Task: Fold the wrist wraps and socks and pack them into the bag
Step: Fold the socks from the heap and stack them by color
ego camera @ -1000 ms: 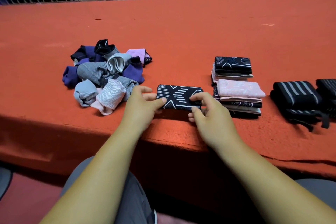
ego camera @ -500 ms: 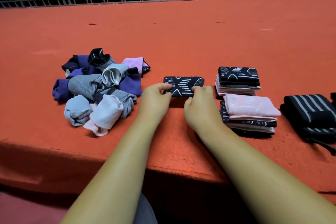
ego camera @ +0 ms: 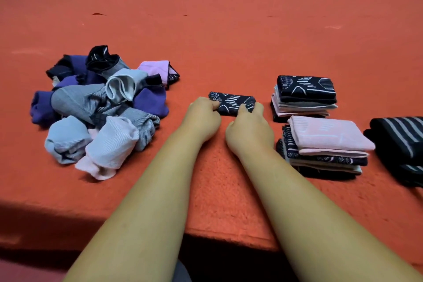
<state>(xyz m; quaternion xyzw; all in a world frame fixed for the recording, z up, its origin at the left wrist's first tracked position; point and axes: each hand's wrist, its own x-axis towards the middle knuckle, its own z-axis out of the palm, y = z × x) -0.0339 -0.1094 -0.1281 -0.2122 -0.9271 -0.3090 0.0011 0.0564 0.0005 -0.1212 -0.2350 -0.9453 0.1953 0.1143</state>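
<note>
Head view: a folded black sock (ego camera: 231, 102) with white lines is held flat on the red table (ego camera: 229, 34). Its long side runs left to right. The left end is pinched by the left hand (ego camera: 202, 119), and the right end is gripped by the right hand (ego camera: 248, 130), with fingers curled over its top. A heap of unfolded socks (ego camera: 100, 107) is seen to the left. Two stacks of folded socks (ego camera: 304, 98) (ego camera: 325, 144) are set just to the right, and striped black wrist wraps (ego camera: 402, 146) lie beyond them.
</note>
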